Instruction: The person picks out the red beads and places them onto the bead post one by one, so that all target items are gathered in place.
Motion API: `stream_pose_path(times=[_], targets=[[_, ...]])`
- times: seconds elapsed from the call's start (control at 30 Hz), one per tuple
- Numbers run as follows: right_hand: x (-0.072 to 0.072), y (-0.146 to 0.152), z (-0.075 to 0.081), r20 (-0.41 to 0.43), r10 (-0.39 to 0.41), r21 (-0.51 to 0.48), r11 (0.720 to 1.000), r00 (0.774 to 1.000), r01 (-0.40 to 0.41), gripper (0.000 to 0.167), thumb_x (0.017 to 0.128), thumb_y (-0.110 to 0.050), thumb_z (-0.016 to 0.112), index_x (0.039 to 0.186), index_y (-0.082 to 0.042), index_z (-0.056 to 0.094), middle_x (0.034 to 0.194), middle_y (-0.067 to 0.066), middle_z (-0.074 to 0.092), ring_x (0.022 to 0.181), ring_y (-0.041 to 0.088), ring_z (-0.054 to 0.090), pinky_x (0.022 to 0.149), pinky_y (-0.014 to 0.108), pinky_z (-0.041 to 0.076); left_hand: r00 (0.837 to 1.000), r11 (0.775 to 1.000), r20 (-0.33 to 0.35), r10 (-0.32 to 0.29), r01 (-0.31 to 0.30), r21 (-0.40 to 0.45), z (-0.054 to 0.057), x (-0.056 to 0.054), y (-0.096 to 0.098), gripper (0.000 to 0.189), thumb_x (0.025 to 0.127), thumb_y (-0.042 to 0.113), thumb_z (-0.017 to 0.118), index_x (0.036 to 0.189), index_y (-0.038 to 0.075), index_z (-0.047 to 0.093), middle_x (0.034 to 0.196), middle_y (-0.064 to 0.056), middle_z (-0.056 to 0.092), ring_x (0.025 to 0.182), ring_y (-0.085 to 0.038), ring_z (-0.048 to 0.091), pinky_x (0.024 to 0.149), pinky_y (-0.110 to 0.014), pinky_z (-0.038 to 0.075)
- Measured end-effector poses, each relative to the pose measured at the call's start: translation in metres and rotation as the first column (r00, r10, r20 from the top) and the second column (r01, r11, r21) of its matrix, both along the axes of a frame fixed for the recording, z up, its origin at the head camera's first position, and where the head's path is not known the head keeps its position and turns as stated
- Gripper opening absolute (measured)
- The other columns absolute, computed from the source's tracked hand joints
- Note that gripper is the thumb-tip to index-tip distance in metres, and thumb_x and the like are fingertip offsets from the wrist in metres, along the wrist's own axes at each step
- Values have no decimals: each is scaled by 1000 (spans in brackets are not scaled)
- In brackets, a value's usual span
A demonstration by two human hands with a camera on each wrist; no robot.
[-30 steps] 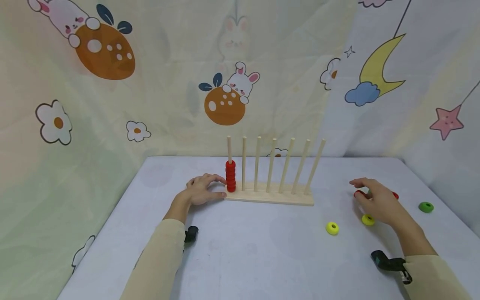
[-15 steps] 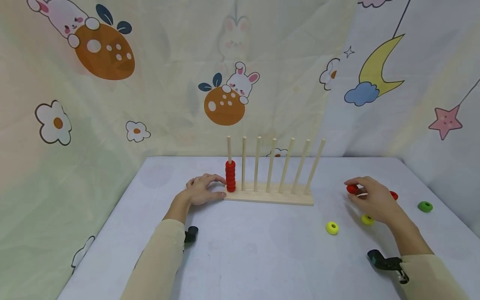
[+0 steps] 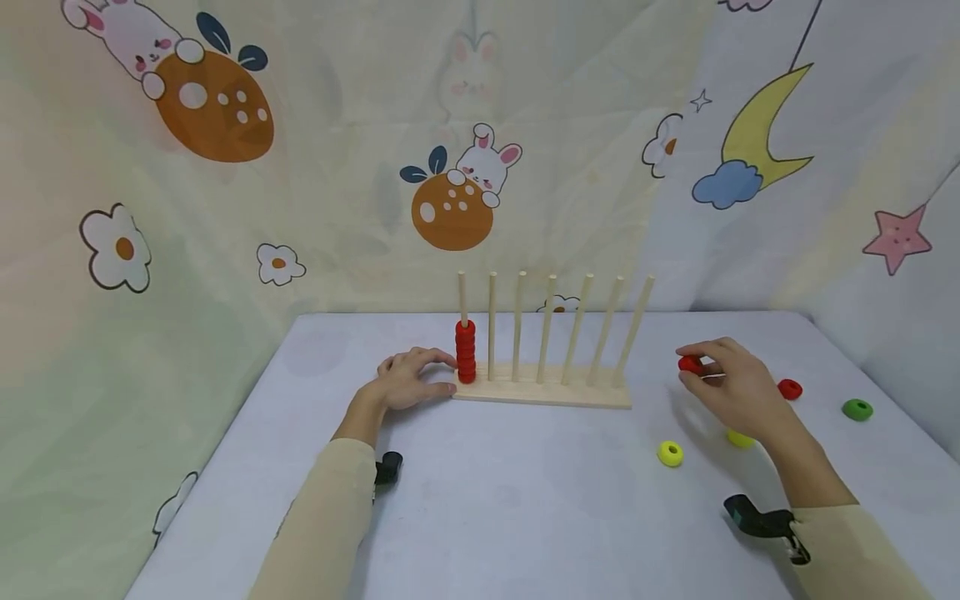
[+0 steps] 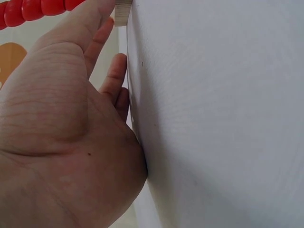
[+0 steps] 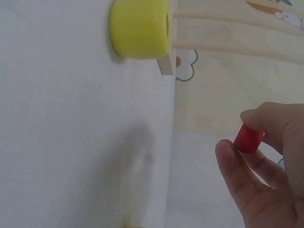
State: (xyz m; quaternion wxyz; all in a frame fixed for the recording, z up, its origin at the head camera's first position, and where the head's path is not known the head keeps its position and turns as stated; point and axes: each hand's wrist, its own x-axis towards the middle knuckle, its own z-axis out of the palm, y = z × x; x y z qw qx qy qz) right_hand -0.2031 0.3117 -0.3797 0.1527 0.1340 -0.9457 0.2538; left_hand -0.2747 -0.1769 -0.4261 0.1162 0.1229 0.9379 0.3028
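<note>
In the head view, a pale wooden peg rack point(image 3: 555, 396) stands near the table's far side, with several upright pegs. Red beads point(image 3: 466, 352) are stacked on its leftmost peg. My left hand point(image 3: 408, 379) holds the rack's left end between thumb and index finger; the left wrist view shows the thumb at the base point(image 4: 122, 14), with the other fingers extended. Right of the rack, my right hand point(image 3: 735, 387) pinches a red bead point(image 3: 690, 365) between thumb and fingertips, raised above the table. In the right wrist view this red bead point(image 5: 249, 139) is gripped at its sides.
A yellow bead point(image 3: 671, 454) lies in front of the right hand; another yellow bead point(image 3: 740, 438) is partly covered by that hand. Farther right are a red bead point(image 3: 790, 389) and a green bead point(image 3: 857, 409). A printed cloth point(image 3: 337, 167) hangs behind the table.
My right hand has lifted the red bead off the table and carried it a little left, toward the rack. The left hand stays at the rack's end.
</note>
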Motion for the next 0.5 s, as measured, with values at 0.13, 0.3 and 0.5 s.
stream_pose_path(times=[0.13, 0.3, 0.5], targets=[[0, -3, 4, -19, 15, 7, 1000, 1000, -15, 32, 93, -7, 72, 125, -5, 67, 119, 13, 59, 96, 36, 69, 77, 41, 62, 1000, 1000, 1, -2, 2, -4, 0, -1, 2, 41, 91, 50, 71, 130, 43, 59, 152, -1, 45, 147, -37, 26, 118, -65, 5], [-1, -12, 10, -30, 34, 11, 999, 999, -34, 31, 95, -7, 69, 126, -8, 65, 122, 11, 60, 94, 32, 68, 73, 16, 55, 1000, 1000, -3, 0, 0, -12, 0, 0, 2, 43, 91, 50, 72, 132, 41, 60, 153, -2, 45, 146, -39, 27, 118, -66, 6], [0, -23, 16, -61, 70, -26, 997, 996, -72, 23, 95, -7, 69, 117, -12, 65, 114, 6, 62, 88, 24, 65, 68, 15, 52, 1000, 1000, -4, -3, 3, -3, 0, 0, 1, 43, 91, 50, 71, 131, 41, 59, 153, -2, 45, 147, -38, 27, 119, -66, 4]])
